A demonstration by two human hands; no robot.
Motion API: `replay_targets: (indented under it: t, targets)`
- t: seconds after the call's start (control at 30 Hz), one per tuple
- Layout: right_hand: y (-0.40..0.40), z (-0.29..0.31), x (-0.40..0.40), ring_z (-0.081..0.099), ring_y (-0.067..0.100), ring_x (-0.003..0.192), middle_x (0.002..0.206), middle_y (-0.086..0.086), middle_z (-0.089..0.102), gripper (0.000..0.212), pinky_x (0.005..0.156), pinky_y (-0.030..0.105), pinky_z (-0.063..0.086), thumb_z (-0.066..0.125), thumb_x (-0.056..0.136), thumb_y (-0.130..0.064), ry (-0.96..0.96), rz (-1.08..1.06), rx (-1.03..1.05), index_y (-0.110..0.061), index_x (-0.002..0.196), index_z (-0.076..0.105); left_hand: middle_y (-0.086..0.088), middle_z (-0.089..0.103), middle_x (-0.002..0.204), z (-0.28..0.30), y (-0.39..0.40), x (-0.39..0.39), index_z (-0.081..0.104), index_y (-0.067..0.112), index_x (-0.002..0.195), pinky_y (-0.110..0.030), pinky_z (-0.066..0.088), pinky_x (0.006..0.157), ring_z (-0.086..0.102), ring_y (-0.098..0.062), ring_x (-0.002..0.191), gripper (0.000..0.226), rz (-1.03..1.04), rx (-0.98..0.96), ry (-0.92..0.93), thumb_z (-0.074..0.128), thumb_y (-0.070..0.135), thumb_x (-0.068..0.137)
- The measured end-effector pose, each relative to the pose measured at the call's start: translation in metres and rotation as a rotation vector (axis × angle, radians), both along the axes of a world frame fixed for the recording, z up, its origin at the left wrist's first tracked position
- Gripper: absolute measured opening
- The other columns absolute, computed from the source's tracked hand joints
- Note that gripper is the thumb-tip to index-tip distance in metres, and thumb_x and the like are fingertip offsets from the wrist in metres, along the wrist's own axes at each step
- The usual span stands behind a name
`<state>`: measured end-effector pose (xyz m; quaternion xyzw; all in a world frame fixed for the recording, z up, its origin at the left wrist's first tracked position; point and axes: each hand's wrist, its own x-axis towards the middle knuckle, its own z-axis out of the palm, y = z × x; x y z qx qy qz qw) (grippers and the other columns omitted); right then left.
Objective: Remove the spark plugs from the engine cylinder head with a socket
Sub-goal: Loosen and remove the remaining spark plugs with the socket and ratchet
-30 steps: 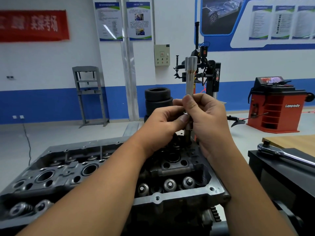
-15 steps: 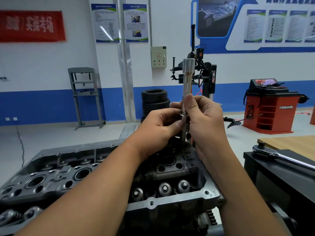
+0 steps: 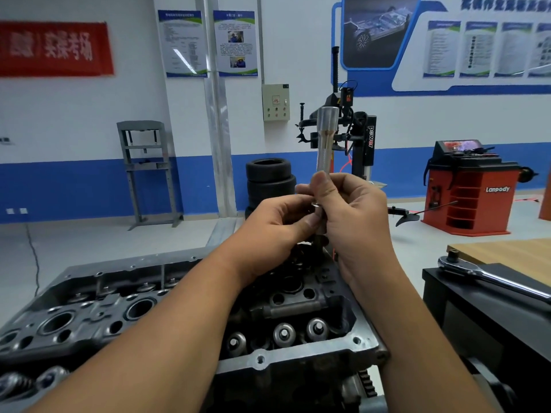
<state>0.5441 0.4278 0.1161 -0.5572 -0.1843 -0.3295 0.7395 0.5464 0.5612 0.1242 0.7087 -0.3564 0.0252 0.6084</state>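
Above the cylinder head (image 3: 298, 356), our right hand (image 3: 354, 210) grips the upright spark plug socket (image 3: 325, 138); our left hand (image 3: 280, 225) pinches its lower end.

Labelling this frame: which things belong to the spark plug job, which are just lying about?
Job:
socket, upright, held by both hands
left hand
right hand
cylinder head
ratchet on the side bench

Lying about:
tyre stack
red machine
grey press frame

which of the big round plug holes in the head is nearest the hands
The dark round hole just below the wrists; the other two sit far off toward the left end.
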Motion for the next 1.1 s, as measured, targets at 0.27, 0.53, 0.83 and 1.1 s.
replay_targets:
  t: [0.27, 0.53, 0.83, 1.1]
  targets:
    - [0.0004, -0.0004, 0.0005, 0.076, 0.038, 0.089, 0.092, 0.019, 0.077, 0.034, 0.075, 0.051, 0.065, 0.088, 0.071, -0.043, 0.030, 0.033, -0.006, -0.017, 0.084, 0.071, -0.020, 0.078, 0.105, -0.0011, 0.0037, 0.0009, 0.074, 0.001, 0.114, -0.030, 0.064, 0.078, 0.077, -0.029, 0.097, 0.022, 0.122, -0.014, -0.063, 0.075, 0.009, 0.094]
    - [0.0024, 0.0009, 0.0001, 0.077, 0.028, 0.092, 0.095, 0.011, 0.079, 0.035, 0.078, 0.042, 0.063, 0.070, 0.080, -0.046, 0.047, 0.107, -0.031, -0.013, 0.089, 0.073, -0.015, 0.080, 0.108, -0.0024, 0.0024, 0.0051, 0.071, 0.003, 0.118, -0.031, 0.064, 0.087, 0.078, -0.021, 0.099, 0.019, 0.084, -0.018, -0.038, 0.067, 0.003, 0.099]
    - [0.0009, 0.0011, -0.0014, 0.078, 0.027, 0.088, 0.093, 0.008, 0.079, 0.040, 0.076, 0.044, 0.065, 0.066, 0.089, -0.046, 0.047, 0.029, -0.026, -0.006, 0.094, 0.070, -0.013, 0.079, 0.113, -0.0039, 0.0027, 0.0061, 0.072, 0.004, 0.122, -0.026, 0.061, 0.087, 0.077, -0.016, 0.101, 0.022, -0.043, -0.045, 0.027, 0.060, 0.007, 0.104]
    - [0.0012, 0.0011, -0.0031, 0.077, 0.036, 0.089, 0.095, 0.017, 0.078, 0.043, 0.077, 0.056, 0.064, 0.082, 0.072, -0.047, 0.048, 0.063, 0.004, -0.010, 0.090, 0.070, -0.016, 0.079, 0.095, -0.0024, 0.0052, 0.0068, 0.073, 0.005, 0.110, -0.029, 0.057, 0.058, 0.075, -0.019, 0.077, 0.033, 0.129, -0.007, -0.035, 0.081, 0.022, 0.084]
